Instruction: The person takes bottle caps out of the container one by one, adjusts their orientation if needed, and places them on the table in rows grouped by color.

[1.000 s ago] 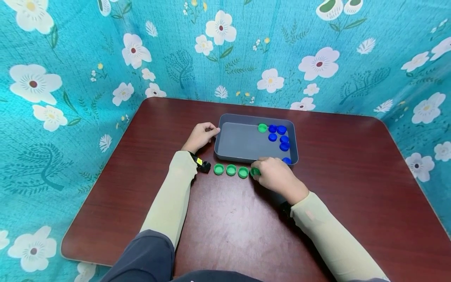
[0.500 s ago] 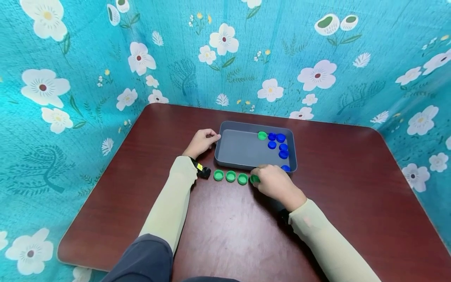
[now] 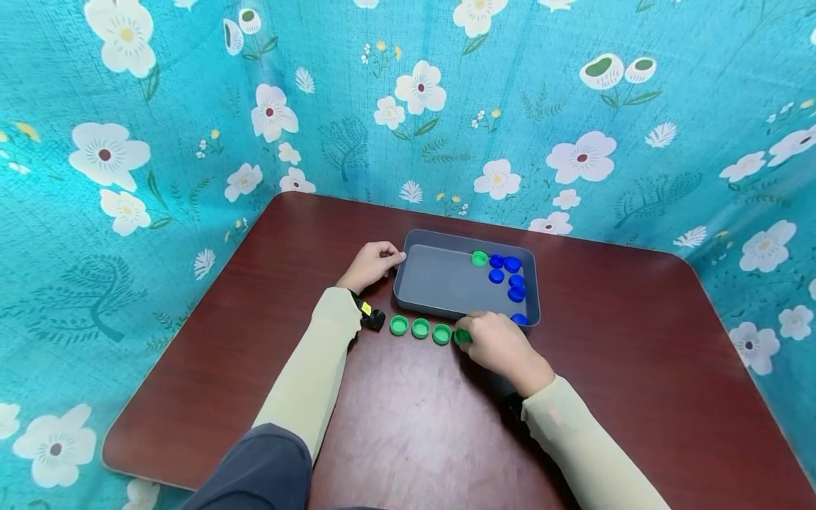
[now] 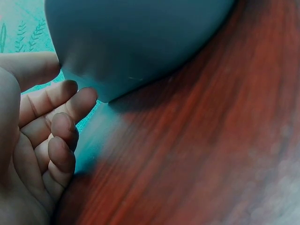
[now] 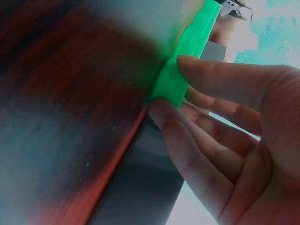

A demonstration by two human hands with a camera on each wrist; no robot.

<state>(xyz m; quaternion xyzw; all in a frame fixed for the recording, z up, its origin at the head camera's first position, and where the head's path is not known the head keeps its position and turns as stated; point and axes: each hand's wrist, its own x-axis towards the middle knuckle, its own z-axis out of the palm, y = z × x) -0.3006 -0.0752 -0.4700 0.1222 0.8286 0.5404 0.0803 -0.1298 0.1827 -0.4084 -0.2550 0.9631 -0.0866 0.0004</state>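
In the head view my right hand pinches a green bottle cap on the table, just in front of the grey tray. The right wrist view has the thumb on one side of this cap and a fingertip on its other side. Left of it, three more green caps form a row, hollow side up. My left hand holds the tray's left end, thumb at the rim and fingers bent beside the outer wall.
Inside the tray lie one green cap and several blue caps, gathered toward its right end. The brown table reaches back to a blue flowered cloth. A black wrist camera sits near the row's left end.
The head view has tilted, so table and tray appear lower in the frame. Both hands keep their places, the right at the end cap and the left at the tray.
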